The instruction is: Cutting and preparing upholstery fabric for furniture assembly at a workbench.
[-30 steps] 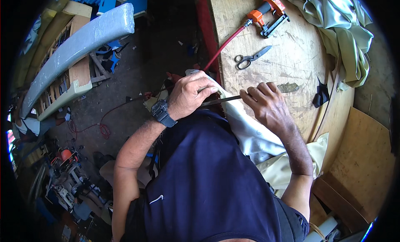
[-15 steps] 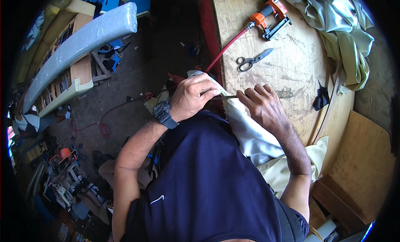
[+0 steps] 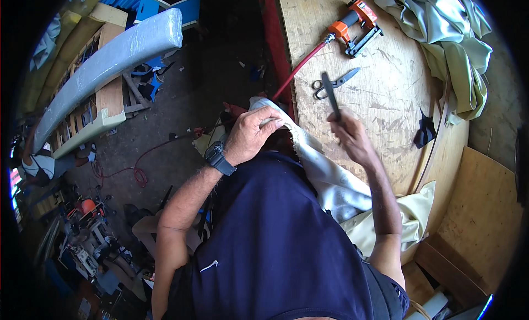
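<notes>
My left hand [image 3: 254, 131], with a dark watch on its wrist, pinches the edge of a pale, silvery-white fabric [image 3: 325, 171]. The cloth runs down along the table's near edge, and its cut edge looks frayed. In my right hand [image 3: 354, 138] is a dark, narrow, flat tool [image 3: 331, 97], raised and pointing away from me. It is slightly blurred, so its exact kind is unclear. Behind the tool, on the wooden table, lies a pair of scissors [image 3: 346, 77], partly covered from view by it.
An orange and black staple gun [image 3: 358, 22] with a red air hose [image 3: 300, 65] lies on the table [image 3: 397, 99]. Bunched pale fabric [image 3: 441, 22] is at the far right. On the left, a plastic-wrapped curved piece [image 3: 110, 66] rests on a wooden frame; a person [image 3: 41, 165] is beside it.
My right hand has moved away from the fabric edge, swinging the dark tool up and over the scissors. My left hand keeps its pinch on the fabric. The view has shifted slightly.
</notes>
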Demonstrator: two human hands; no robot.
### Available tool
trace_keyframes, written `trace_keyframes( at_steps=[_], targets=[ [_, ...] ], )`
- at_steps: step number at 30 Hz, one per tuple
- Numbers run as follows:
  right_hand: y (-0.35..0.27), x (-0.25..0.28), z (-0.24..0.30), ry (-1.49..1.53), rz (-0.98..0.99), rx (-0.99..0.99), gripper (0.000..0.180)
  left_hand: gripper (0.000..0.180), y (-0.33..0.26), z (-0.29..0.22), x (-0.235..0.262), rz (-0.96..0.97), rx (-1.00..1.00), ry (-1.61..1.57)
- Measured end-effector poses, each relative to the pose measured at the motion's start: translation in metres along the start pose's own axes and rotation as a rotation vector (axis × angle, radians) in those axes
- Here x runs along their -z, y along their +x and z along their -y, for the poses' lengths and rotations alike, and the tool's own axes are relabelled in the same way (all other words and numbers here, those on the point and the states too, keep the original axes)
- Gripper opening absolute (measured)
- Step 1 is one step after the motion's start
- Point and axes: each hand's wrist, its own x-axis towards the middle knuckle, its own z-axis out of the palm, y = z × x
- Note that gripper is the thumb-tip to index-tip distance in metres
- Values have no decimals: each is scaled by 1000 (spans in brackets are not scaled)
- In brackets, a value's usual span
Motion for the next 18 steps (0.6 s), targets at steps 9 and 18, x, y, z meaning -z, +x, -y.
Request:
trace_keyframes(
  at_steps=[9,18],
  targets=[
    [50,-19,-59,-134,60,-260,46,9,-26,6,-15,-75,-131,132],
    [64,-45,-55,-40,314,-310,61,7,-29,-10,-15,-40,-372,192]
  ],
)
